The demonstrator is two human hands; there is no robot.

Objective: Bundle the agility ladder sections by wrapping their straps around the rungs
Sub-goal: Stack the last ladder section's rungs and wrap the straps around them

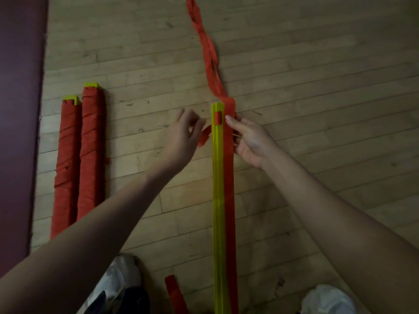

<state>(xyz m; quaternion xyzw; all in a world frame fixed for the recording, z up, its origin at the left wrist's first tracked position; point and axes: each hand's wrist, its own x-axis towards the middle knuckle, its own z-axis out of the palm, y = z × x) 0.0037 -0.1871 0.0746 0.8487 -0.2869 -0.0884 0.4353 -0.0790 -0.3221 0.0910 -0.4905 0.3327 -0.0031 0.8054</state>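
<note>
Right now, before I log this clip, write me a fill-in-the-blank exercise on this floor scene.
The wrapped bundles on the floor number ____.
The bare rungs between the left hand and right hand are coloured ____.
The strap lies along the ____ side of the rungs.
The bundles lie to the ____ of the rungs.
Missing words: two, yellow, right, left.

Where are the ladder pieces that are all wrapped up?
In the head view, the two wrapped bundles lie side by side on the wooden floor at the left, next to the dark red mat and left of the left hand.
</note>
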